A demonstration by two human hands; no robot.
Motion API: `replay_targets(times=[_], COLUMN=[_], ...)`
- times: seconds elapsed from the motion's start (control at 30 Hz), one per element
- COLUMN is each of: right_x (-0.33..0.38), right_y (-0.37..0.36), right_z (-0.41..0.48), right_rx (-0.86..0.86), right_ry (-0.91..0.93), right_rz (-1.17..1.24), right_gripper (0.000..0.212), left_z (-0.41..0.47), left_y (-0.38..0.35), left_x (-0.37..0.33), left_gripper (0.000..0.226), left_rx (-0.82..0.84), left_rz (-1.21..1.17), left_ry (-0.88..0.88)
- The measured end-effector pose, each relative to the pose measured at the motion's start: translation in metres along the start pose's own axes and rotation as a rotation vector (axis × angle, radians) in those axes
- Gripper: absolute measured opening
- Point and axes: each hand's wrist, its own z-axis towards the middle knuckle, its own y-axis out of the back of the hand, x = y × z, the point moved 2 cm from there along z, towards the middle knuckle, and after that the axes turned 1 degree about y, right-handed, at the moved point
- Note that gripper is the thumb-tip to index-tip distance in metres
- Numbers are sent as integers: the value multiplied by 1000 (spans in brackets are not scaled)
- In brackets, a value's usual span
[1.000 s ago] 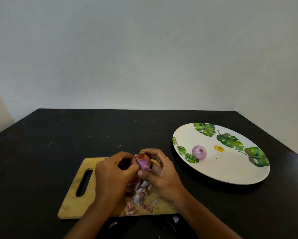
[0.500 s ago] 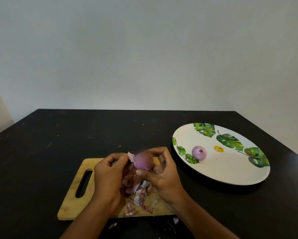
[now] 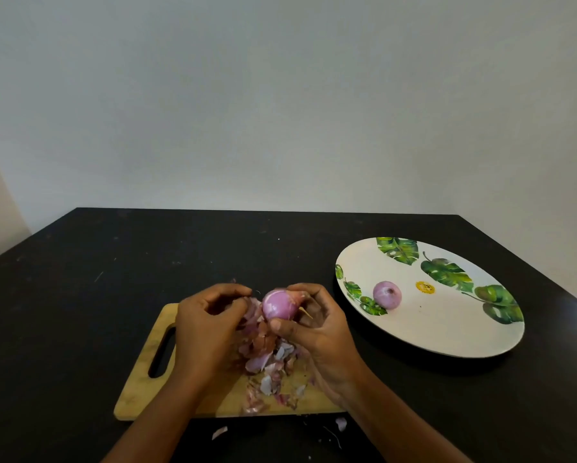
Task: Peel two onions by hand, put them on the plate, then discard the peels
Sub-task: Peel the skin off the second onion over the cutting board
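Skin parts from the second onion [image 3: 278,305], held just above the cutting board [image 3: 140,385] in my head-camera view. The right hand [image 3: 317,332] wraps thumb and curled fingers round the bulb to steady it, while the left hand [image 3: 207,325] has its fingers bent in and appears to pinch a flap of skin [image 3: 251,307] at the bulb's side, placed to strip it off. I judge the work is kept over the board so that scraps drop onto the pile of peels [image 3: 267,359] there, ready for discarding, though a few stray scraps [image 3: 219,432] lie on the black table [image 3: 80,295] just off the board's near edge. The first onion [image 3: 386,295], bare and glossy, rests on the leaf-patterned plate [image 3: 447,335] to the right, well apart from the mess, with room beside it for its partner.
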Motion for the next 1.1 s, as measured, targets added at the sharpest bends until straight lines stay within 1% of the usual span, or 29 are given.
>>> replay_targets(times=[0.1,0.2,0.27,0.43,0.5,0.6,0.67,0.9,1.1], right_x=[-1,-3,-5,-7,-7,-9,-8,-9,-7], right_y=[1,2,3,6,6,6,6,6,9], right_z=[-1,1,2,4,3,3,2,3,5], right_rx=[-34,-37,-47,-51,-50,-37,-35,-50,-65], right_ry=[1,4,27,57,52,51,47,102,78], right_rz=[-46,-80,-111,-194,-216,-234,-258,-286,-199], right_gripper=[57,56,55,53,53,54,54,52,53], left_z=[-1,-4,-6,-5,-4,-3,-4,-7,-7], left_y=[-3,-8,-9,-10,-11,-11,-12,-9,-10], left_x=[-2,-6,-6,-3,-1,1,0,-2,-4], left_gripper=[17,4,6,8,6,6,6,20,19], left_rx=[36,138,170,155,162,177,182,125,128], left_rz=[-8,-59,-47,27,3,-81,-95,66,2], left_ry=[-12,-4,-4,-24,13,115,131,-75,-68])
